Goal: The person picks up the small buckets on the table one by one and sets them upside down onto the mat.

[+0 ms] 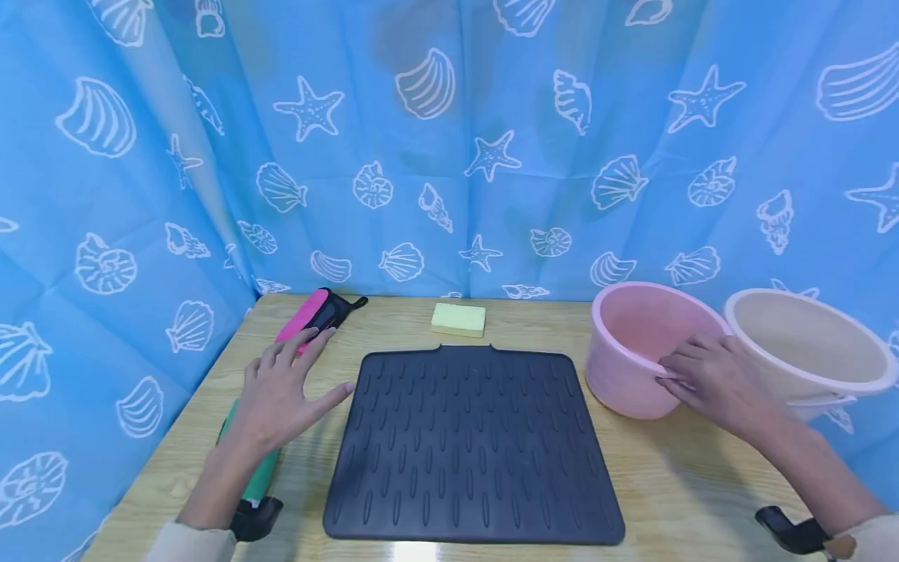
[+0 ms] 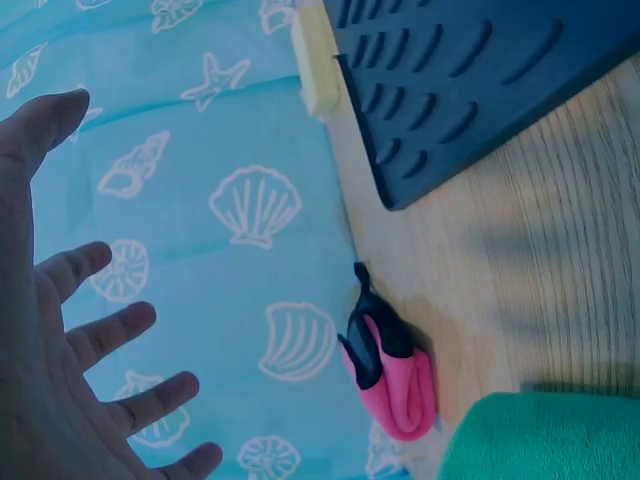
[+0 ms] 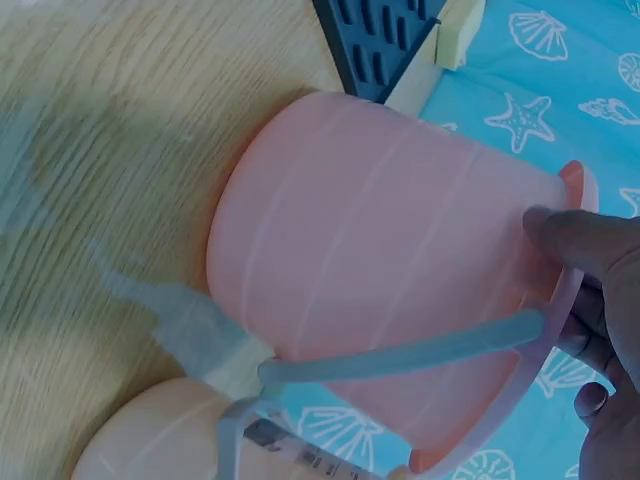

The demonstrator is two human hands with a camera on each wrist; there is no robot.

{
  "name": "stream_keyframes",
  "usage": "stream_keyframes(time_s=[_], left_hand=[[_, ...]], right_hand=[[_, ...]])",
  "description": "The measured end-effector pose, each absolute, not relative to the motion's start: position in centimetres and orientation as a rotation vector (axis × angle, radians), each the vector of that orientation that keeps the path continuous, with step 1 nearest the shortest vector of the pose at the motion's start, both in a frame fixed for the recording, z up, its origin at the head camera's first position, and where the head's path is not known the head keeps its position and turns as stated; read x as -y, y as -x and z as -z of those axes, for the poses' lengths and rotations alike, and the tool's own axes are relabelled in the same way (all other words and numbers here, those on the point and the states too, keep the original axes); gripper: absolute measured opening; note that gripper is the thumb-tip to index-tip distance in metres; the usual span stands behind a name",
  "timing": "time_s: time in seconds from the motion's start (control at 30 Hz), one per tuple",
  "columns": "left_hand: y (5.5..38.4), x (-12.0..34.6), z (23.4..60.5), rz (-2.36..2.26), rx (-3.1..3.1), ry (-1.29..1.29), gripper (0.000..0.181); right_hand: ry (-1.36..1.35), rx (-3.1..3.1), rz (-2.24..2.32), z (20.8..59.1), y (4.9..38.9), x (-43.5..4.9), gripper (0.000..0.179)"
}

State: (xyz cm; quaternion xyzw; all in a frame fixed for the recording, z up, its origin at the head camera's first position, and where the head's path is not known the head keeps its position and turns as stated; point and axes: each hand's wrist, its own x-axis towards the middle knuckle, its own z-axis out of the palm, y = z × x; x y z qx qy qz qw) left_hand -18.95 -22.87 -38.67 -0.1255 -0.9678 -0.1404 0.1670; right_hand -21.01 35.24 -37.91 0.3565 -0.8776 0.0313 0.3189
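A pink bucket (image 1: pixel 632 382) stands at the right of the table, and my right hand (image 1: pixel 716 382) grips its rim, thumb outside and fingers inside. In the right wrist view the same pink bucket (image 3: pixel 380 240) shows its pale handle (image 3: pixel 400 355) hanging along the side. Over the left of the table, my left hand (image 1: pixel 281 398) is spread and holds nothing. Beneath and beside that hand lie a green rolled cloth (image 1: pixel 263 472), partly hidden by the forearm, and a pink and black folded item (image 1: pixel 319 312) with a loop.
A dark ridged mat (image 1: pixel 470 445) covers the middle of the wooden table. Behind it lies a pale yellow sponge (image 1: pixel 458 320). To the right of the pink bucket stands a cream bucket (image 1: pixel 808 336). A blue seashell curtain (image 1: pixel 435 156) hangs around the back and left side.
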Motion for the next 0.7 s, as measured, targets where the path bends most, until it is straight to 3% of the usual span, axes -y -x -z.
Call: stream_keyframes(time_s=[0.13, 0.23, 0.33, 0.37, 0.47, 0.57, 0.7], left_hand=[[19.2, 22.4, 38.7, 0.422, 2.754, 0.367, 0.087], [19.2, 22.0, 38.6, 0.439, 2.758, 0.373, 0.088], [19.3, 21.6, 38.6, 0.453, 2.751, 0.378, 0.088], [19.4, 21.6, 38.6, 0.456, 2.747, 0.377, 0.088], [19.4, 21.5, 38.6, 0.462, 2.73, 0.381, 0.088], [19.5, 21.5, 38.6, 0.467, 2.725, 0.39, 0.087], [19.5, 21.6, 38.7, 0.467, 2.725, 0.4, 0.087]], right_hand=[[-0.936, 2.318, -0.098, 37.8, 20.9, -35.1, 0.017], [-0.918, 2.328, -0.105, 37.6, 20.7, -34.8, 0.028], [-0.916, 2.314, -0.113, 37.4, 20.7, -34.8, 0.013], [-0.914, 2.305, -0.118, 37.3, 20.7, -34.8, 0.019], [-0.904, 2.27, -0.129, 37.0, 20.7, -34.7, 0.059], [-0.896, 2.235, -0.152, 36.7, 20.6, -34.4, 0.073], [-0.882, 2.221, -0.19, 36.2, 20.3, -33.8, 0.072]])
